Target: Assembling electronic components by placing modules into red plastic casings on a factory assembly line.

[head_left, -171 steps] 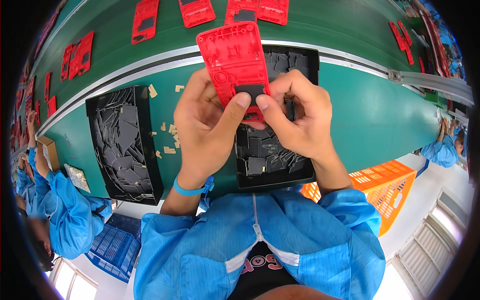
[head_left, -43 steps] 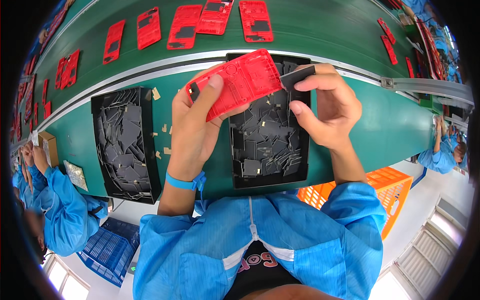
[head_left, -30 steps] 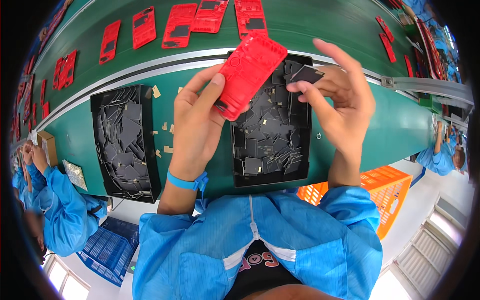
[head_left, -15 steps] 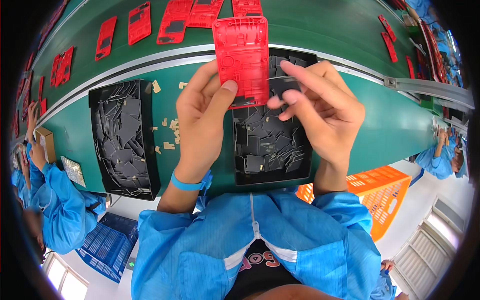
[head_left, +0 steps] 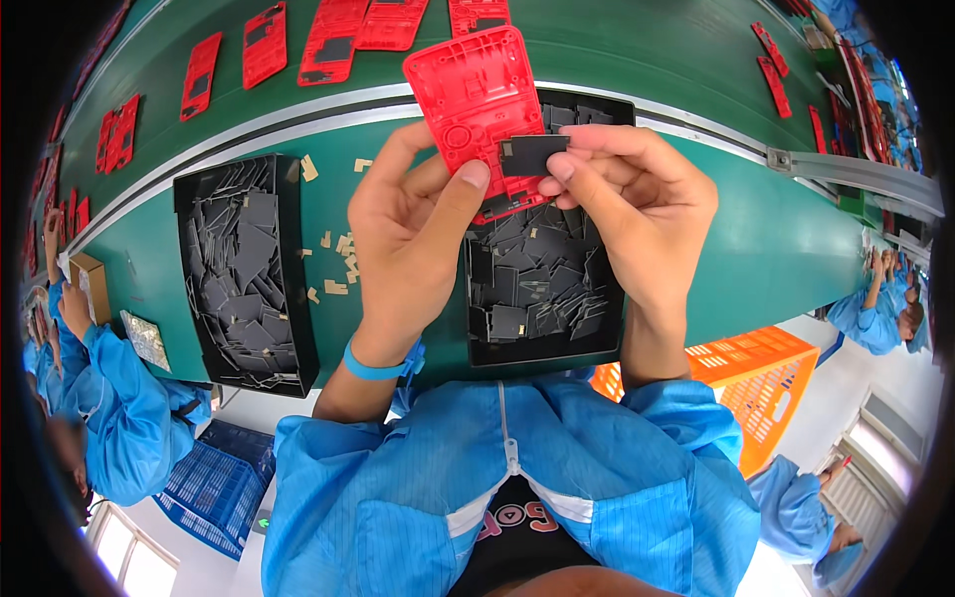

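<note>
A red plastic housing (head_left: 473, 85), ribbed inside, is gripped by its lower left side in my left hand (head_left: 403, 224), thumb on its inner face. It leans slightly to the left. A dark rectangular pad (head_left: 527, 156) with a small pale tab is pinched between the thumb and fingers of my right hand (head_left: 642, 204). The pad lies over the housing's lower right part; whether the two touch I cannot tell. Beneath my hands stands a black tray (head_left: 542, 353) full of loose dark pads, partly hidden by the housing and my right hand.
Another black tray (head_left: 306, 348) of dark pads stands left. Small beige pieces (head_left: 335, 288) lie between the trays. Red housings (head_left: 266, 45) line the green belt (head_left: 597, 50) beyond a metal rail (head_left: 249, 125). An orange crate (head_left: 761, 383) is at right; co-workers sit at both sides.
My right hand has turned the pad flat and brought it leftward over the housing. The housing has tilted to the left. Housings on the belt have shifted left.
</note>
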The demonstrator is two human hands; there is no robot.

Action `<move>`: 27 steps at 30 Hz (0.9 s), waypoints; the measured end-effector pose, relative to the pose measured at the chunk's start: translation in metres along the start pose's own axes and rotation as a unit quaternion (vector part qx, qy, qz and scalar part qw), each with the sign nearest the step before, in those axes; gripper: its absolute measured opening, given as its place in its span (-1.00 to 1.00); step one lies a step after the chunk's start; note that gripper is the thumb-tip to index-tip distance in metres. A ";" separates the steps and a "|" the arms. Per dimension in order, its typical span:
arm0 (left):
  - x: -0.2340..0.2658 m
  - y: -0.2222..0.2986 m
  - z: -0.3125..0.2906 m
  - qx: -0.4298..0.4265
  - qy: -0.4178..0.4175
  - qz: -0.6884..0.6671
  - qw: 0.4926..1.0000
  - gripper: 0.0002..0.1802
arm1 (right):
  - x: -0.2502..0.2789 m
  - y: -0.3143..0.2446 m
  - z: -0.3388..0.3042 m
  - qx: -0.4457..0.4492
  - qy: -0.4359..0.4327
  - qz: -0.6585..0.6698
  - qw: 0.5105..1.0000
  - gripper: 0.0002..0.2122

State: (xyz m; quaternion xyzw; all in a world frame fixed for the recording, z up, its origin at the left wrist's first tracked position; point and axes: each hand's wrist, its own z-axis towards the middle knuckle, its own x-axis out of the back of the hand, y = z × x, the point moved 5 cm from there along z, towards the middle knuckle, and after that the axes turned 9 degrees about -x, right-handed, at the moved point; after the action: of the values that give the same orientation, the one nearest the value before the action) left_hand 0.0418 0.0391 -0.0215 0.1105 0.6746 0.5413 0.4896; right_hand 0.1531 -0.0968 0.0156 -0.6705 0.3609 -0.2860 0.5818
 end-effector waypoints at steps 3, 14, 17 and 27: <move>-0.001 0.001 0.000 -0.005 -0.001 0.006 1.000 -0.68 | 0.001 0.004 0.001 -0.007 -0.017 0.012 1.000 -0.81; -0.002 0.001 -0.001 -0.006 -0.001 0.033 0.999 -0.68 | -0.005 0.005 0.000 0.020 -0.010 0.000 1.000 -0.82; -0.001 0.001 -0.002 -0.004 0.009 0.046 0.999 -0.68 | -0.003 0.005 0.001 0.076 -0.008 -0.046 0.996 -0.81; 0.000 -0.003 -0.001 -0.017 0.017 0.052 0.998 -0.65 | -0.026 -0.006 -0.018 0.286 0.102 -0.333 0.893 -0.70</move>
State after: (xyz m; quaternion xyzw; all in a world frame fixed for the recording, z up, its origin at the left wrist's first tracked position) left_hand 0.0419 0.0375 -0.0238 0.1283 0.6668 0.5794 0.4508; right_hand 0.1239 -0.0856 0.0250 -0.5234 0.0762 -0.6203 0.5792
